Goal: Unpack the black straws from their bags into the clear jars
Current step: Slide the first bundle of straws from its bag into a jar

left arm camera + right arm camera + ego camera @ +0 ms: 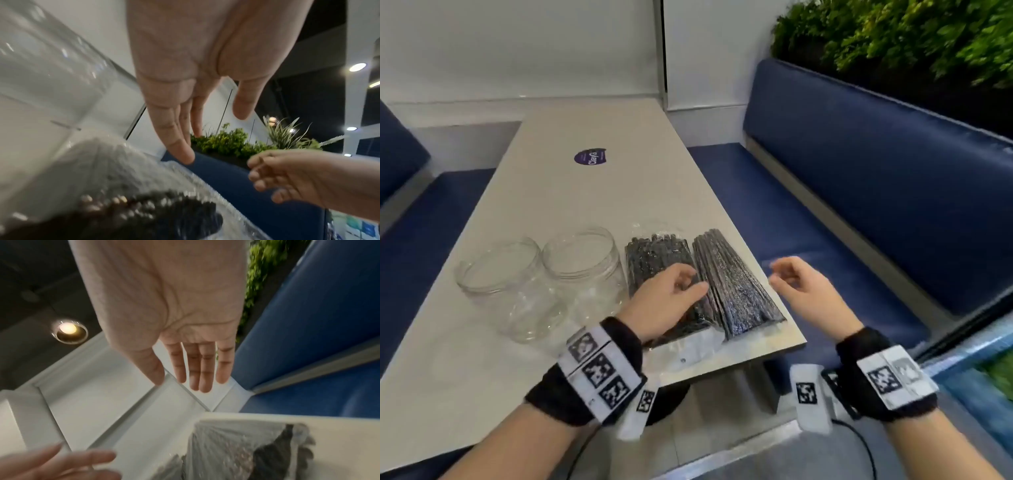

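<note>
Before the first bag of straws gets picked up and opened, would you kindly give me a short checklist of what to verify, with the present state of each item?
1. Both clear jars open and upright: left jar and right jar stand side by side with no lids. Ok.
2. Jars empty: no straws inside either. Ok.
3. Bags within reach: left straw bag and right straw bag lie side by side near the table edge. Ok.
4. Left hand has a grip: it lies over the left bag, fingers relaxed. Not ok.
5. Right hand free: hovers beside the right bag, empty. Ok.
6. Bags already opened: cannot tell.
</note>
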